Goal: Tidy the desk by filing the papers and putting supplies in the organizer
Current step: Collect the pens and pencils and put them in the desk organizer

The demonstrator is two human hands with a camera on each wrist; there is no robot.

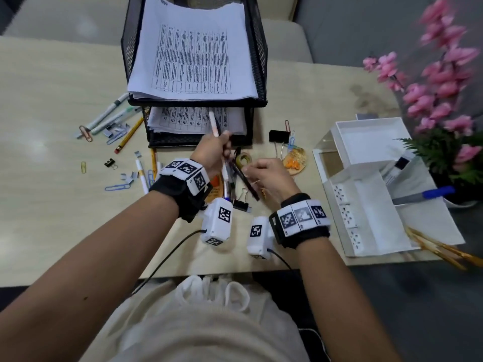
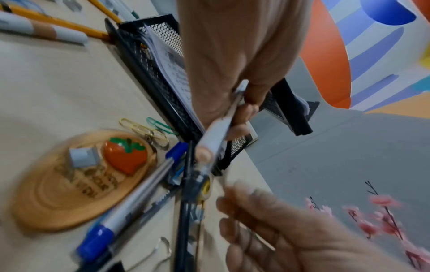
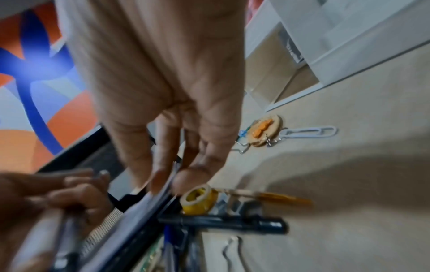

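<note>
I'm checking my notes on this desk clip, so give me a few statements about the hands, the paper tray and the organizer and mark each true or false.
1. The left hand holds a white pen. True.
2. Both tiers of the black mesh tray hold printed papers. True.
3. The white organizer stands left of the tray. False: it stands on the right, by the pink flowers.
4. The right hand lies flat and open on the desk. False: its fingers pinch a pen from the pile.
5. A blue-capped marker rests on the organizer. True.
</note>
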